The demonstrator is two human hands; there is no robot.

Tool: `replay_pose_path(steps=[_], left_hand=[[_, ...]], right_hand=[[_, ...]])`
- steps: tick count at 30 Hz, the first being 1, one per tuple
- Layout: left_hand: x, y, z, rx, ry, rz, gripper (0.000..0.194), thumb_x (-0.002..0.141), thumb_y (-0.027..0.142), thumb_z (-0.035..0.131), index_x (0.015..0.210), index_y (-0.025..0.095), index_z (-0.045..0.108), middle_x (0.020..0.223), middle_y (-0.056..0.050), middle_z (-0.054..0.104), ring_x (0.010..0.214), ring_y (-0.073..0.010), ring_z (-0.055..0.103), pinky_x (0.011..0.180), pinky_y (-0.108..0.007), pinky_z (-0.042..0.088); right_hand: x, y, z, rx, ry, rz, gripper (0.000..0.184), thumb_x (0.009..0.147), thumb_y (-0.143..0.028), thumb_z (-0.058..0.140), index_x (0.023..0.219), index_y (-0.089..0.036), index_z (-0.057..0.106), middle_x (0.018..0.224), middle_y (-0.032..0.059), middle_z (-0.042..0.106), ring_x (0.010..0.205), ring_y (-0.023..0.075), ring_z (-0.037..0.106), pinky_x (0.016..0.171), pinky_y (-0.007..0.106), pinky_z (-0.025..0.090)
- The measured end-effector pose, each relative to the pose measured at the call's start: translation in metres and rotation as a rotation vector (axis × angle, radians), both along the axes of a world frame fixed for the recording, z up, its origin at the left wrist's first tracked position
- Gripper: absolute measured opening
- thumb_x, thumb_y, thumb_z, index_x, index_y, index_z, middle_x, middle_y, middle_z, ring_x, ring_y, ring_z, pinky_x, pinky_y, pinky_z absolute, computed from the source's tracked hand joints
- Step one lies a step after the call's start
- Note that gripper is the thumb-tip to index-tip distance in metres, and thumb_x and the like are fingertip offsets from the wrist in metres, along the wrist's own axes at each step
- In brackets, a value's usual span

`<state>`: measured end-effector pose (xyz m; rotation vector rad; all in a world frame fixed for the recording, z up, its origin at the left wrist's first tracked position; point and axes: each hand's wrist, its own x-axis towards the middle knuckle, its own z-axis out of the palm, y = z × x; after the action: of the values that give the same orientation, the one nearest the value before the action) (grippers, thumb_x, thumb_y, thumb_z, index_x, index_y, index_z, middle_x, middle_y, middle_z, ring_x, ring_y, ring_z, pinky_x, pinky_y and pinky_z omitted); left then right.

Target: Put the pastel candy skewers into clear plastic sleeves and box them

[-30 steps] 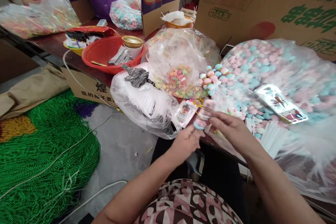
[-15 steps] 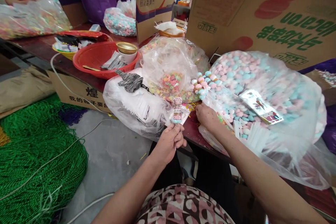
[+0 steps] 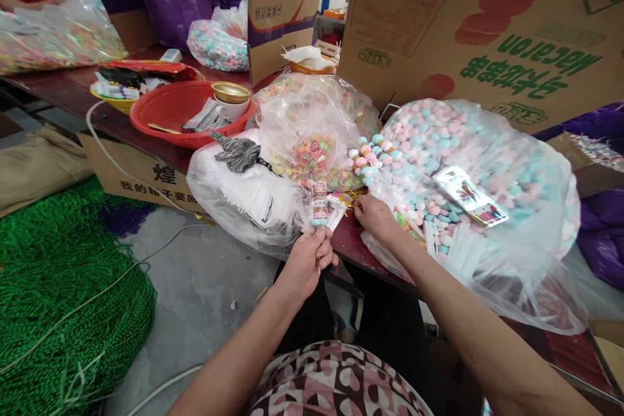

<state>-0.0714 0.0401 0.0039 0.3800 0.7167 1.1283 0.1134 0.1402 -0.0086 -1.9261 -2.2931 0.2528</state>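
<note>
My left hand (image 3: 311, 259) is closed around the lower end of a small printed candy packet (image 3: 319, 198), which stands upright above my fingers. Pink and pale blue show through its clear parts. At the table edge, my right hand (image 3: 377, 218) has its fingers bent together beside some thin yellow strips (image 3: 351, 198); what its fingertips pinch, if anything, is too small to make out. Right by it lies a clear bag of pink, blue and white candies (image 3: 429, 136). Behind the packet is a bag of ring-shaped colourful candies (image 3: 312, 151).
A bag of white sticks or strips (image 3: 263, 201) hangs over the table edge, with a grey knitted glove (image 3: 237, 153) on top. Large cardboard boxes (image 3: 414, 19) stand behind. A red basin (image 3: 160, 110) sits left. Green cord (image 3: 73, 299) is heaped on the floor.
The whole view has shifted slightly, so things appear a little further left. Both hands stay in nearly the same places, the left still gripping the candy packet and the right by the yellow strips.
</note>
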Motion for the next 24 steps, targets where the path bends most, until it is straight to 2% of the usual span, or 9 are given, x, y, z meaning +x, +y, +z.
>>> replay_pose_path(steps=[4, 7, 14, 18, 20, 24], left_hand=[[-0.002, 0.0, -0.002, 0.011, 0.001, 0.005, 0.039, 0.076, 0.049, 0.075, 0.079, 0.016, 0.053, 0.045, 0.014, 0.027, 0.037, -0.0028, 0.027, 0.053, -0.022, 0.044], [-0.006, 0.0, -0.004, 0.007, -0.001, 0.022, 0.04, 0.074, 0.048, 0.077, 0.078, 0.016, 0.054, 0.044, 0.014, 0.028, 0.037, -0.0026, 0.027, 0.053, -0.022, 0.044], [-0.005, 0.002, -0.008, 0.011, -0.009, 0.017, 0.036, 0.077, 0.046, 0.075, 0.079, 0.016, 0.054, 0.045, 0.013, 0.029, 0.037, -0.0027, 0.028, 0.053, -0.022, 0.045], [-0.004, 0.003, -0.009, 0.019, -0.01, 0.014, 0.036, 0.076, 0.045, 0.076, 0.079, 0.016, 0.054, 0.045, 0.013, 0.03, 0.037, -0.0026, 0.027, 0.053, -0.022, 0.046], [-0.004, 0.003, -0.009, 0.017, -0.006, 0.017, 0.037, 0.075, 0.045, 0.077, 0.08, 0.015, 0.055, 0.045, 0.013, 0.03, 0.037, -0.0024, 0.028, 0.053, -0.022, 0.046], [-0.004, 0.004, -0.011, 0.012, 0.003, 0.018, 0.04, 0.072, 0.047, 0.079, 0.079, 0.015, 0.054, 0.044, 0.013, 0.03, 0.037, -0.0023, 0.029, 0.052, -0.022, 0.046]], right_hand=[[-0.002, -0.002, -0.003, 0.011, 0.088, -0.05, 0.016, 0.082, -0.012, 0.048, 0.076, -0.016, 0.063, 0.087, 0.0116, 0.069, 0.082, 0.0209, 0.061, 0.075, 0.031, 0.042], [0.006, -0.004, -0.001, 0.024, 0.214, -0.096, 0.011, 0.076, -0.013, 0.05, 0.071, -0.018, 0.058, 0.081, 0.0096, 0.069, 0.079, 0.0202, 0.061, 0.074, 0.031, 0.043], [0.022, -0.012, 0.006, -0.028, 0.585, -0.183, 0.015, 0.084, -0.027, 0.039, 0.085, -0.018, 0.051, 0.078, 0.0058, 0.07, 0.06, 0.0133, 0.063, 0.055, 0.025, 0.049], [0.025, -0.014, 0.003, -0.044, 0.643, -0.187, 0.013, 0.083, -0.027, 0.042, 0.084, -0.018, 0.052, 0.065, 0.0004, 0.064, 0.054, 0.0126, 0.059, 0.054, 0.025, 0.048], [0.024, -0.014, 0.0, -0.029, 0.62, -0.188, 0.016, 0.083, -0.028, 0.044, 0.085, -0.018, 0.057, 0.064, 0.0003, 0.063, 0.056, 0.0138, 0.059, 0.056, 0.026, 0.047], [0.015, -0.014, -0.005, 0.011, 0.523, -0.15, 0.011, 0.074, -0.023, 0.062, 0.083, -0.019, 0.067, 0.088, 0.0061, 0.069, 0.078, 0.0179, 0.062, 0.072, 0.029, 0.046]])
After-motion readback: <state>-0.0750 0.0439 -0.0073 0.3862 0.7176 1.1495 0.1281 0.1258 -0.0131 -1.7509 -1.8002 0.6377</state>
